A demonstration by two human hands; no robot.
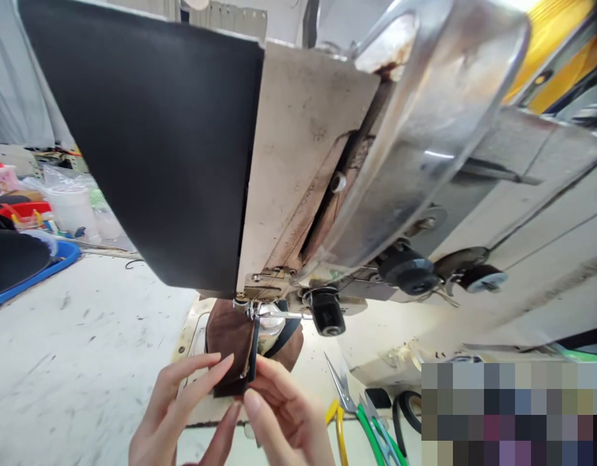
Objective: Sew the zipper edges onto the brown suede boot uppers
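Observation:
A piece of dark brown fabric (229,336) lies under the needle area (252,310) of a sewing machine (308,149), with a narrow dark strip (253,356) along its right edge. My left hand (174,404) holds the near left part of the fabric, fingertips on top and thumb at the near edge. Close beside it, my right hand (288,414) pinches the near right corner and the strip between thumb and fingers. More brown fabric shows behind the machine's foot, partly hidden by metal parts.
Scissors (341,385) and green-handled snips (369,421) lie right of my right hand, near a roll of black tape (411,409). At the left, a blue tray (65,255) holds dark material, with tubs and a red container (26,210) behind. A dark panel (157,142) hangs overhead.

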